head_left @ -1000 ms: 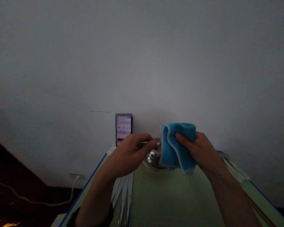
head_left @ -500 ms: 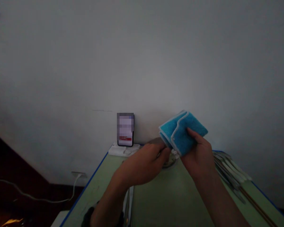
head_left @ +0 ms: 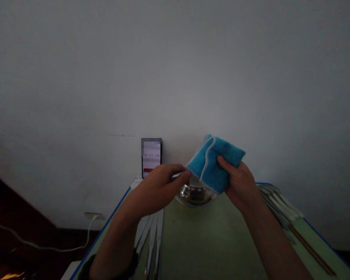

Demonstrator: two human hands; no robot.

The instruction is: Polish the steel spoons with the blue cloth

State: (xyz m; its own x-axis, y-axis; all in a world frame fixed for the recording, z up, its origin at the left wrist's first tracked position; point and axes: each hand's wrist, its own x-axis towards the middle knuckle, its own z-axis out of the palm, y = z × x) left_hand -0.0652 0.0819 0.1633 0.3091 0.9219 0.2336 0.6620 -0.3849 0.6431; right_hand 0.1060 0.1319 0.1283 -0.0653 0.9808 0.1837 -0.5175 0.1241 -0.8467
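Observation:
A folded blue cloth point(head_left: 218, 163) with white edging is held up above the table. My right hand point(head_left: 240, 181) grips its right side, thumb pressed on the front face. At the cloth's lower left corner, my left hand point(head_left: 163, 188) pinches the edge between thumb and fingers. Behind and below the cloth stands a shiny metal bowl point(head_left: 195, 196), partly hidden by the cloth and my left hand.
A phone point(head_left: 151, 159) showing a timer leans against the wall point(head_left: 175, 77). Long flat metal utensils point(head_left: 151, 237) lie at left on the green tabletop point(head_left: 210, 241). Several more utensils point(head_left: 277, 202) and chopsticks point(head_left: 312, 249) lie along the right. A white cable point(head_left: 89, 233) hangs from an outlet.
My left hand has moved left and now pinches the cloth's corner. The cloth and right hand have shifted slightly left, and the metal bowl shows more.

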